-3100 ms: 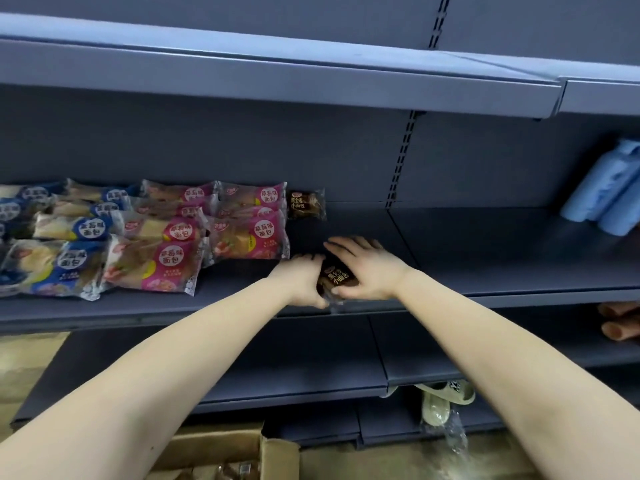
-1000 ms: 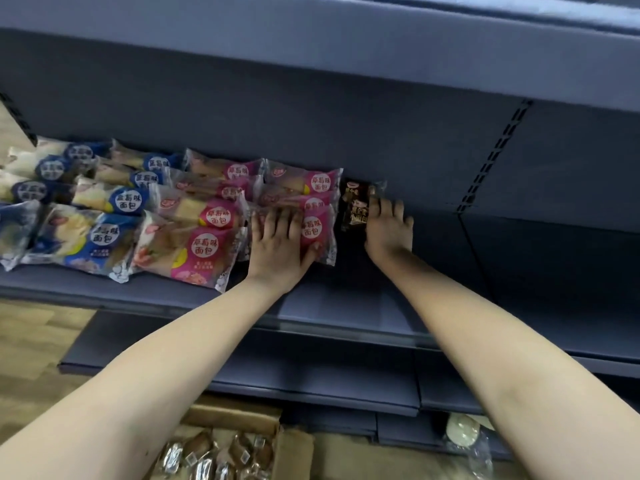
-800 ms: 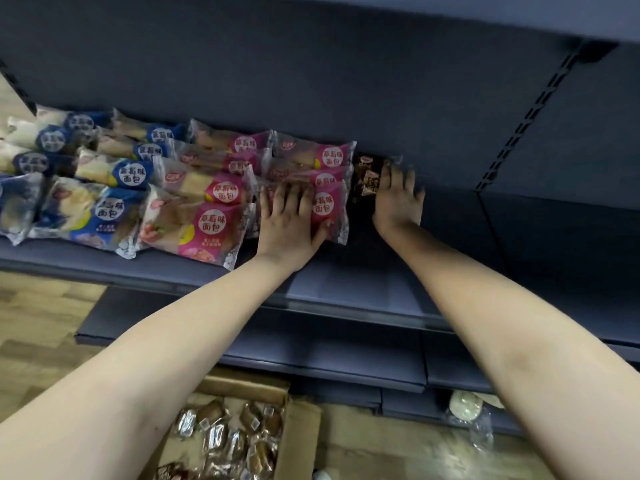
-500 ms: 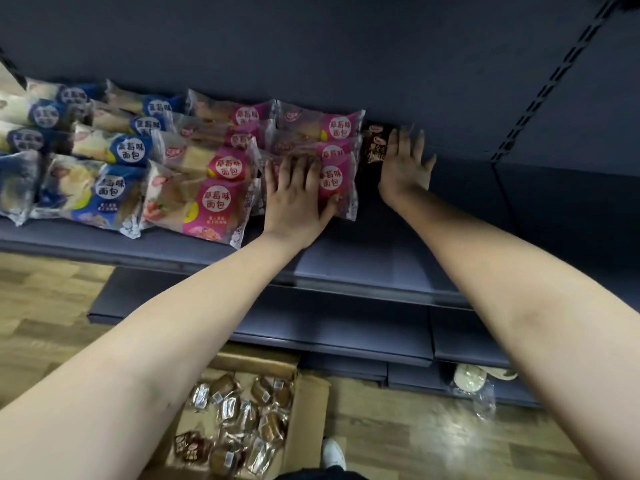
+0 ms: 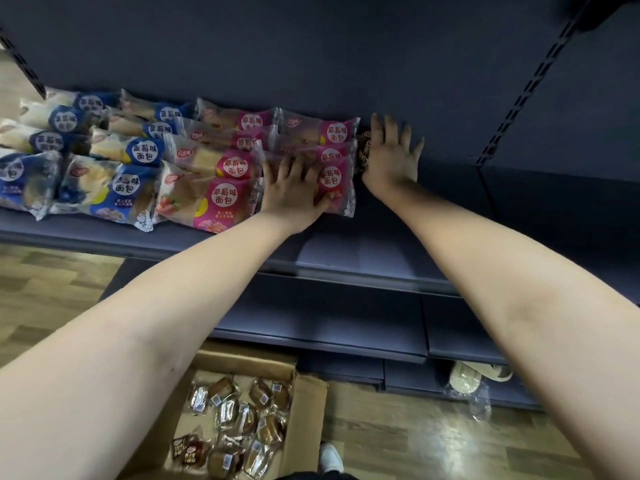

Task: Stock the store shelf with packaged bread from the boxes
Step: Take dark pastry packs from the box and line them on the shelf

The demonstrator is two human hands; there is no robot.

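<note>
- Dark blue-grey metal all over my feed: the shelf (image 5: 363,251) I'm stocking, with a matching back panel (image 5: 311,57) behind it.
- My left hand (image 5: 291,192) lies palm down on the front pink bread pack (image 5: 334,181) at the right end of the pink bunch. The fingers are straight and a bit spread, not curled round anything.
- My right hand (image 5: 391,157) is just to the right of it, flat too, with the fingers splayed toward the back panel. It rests on a dark brown bread pack (image 5: 363,154).
- That brown pack sits deep on the shelf, right up against the pink ones. Most of it is under my palm, so only its left strip shows.
- The pink packs overlap each other front to back in two columns. Left of them, the blue bread packs (image 5: 128,181) lie the same way and run off the left edge of view.
- There's a lower shelf (image 5: 311,317) underneath, same metal.
- Down on the wooden floor (image 5: 398,427), below my left forearm, is an open cardboard box (image 5: 304,410). It holds loose small breads (image 5: 242,420) in clear wrappers, and a couple of dark brown wrappers sit at its near left corner.
- A white shoe (image 5: 331,457) pokes in beside the box.
- A clear plastic bag (image 5: 474,396) with something pale in it lies by the bottom shelf. I can't tell what it is.
</note>
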